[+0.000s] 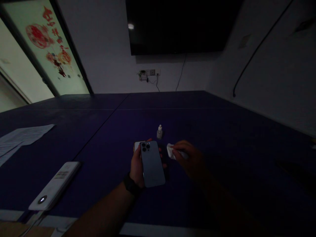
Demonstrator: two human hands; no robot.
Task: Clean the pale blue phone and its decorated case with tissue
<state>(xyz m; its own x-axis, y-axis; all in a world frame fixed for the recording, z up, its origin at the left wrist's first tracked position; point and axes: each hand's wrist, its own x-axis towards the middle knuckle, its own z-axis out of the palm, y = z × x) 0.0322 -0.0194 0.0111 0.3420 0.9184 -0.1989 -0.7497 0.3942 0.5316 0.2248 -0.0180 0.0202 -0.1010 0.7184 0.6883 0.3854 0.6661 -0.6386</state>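
"Where was the phone [153, 166]?"

"Lower centre of the frame, back facing up. My left hand [137, 165] was curled round its edges; my right hand [190, 156] pinched a white wad [170, 151] just beside it."

"How was that best handled?"

"Steady left grip, I judged, wad held lightly, clear of the bottle [159, 133]."

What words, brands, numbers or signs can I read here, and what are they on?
Nothing reads for certain.
Glass panel: red Chinese characters, too blurred to quote.
Paper sheets: printed lines, too small.
White device: grey label, too small; mark in its lit round window, too blurred.
Phone: no lettering I can make out.
Bottle: likewise.
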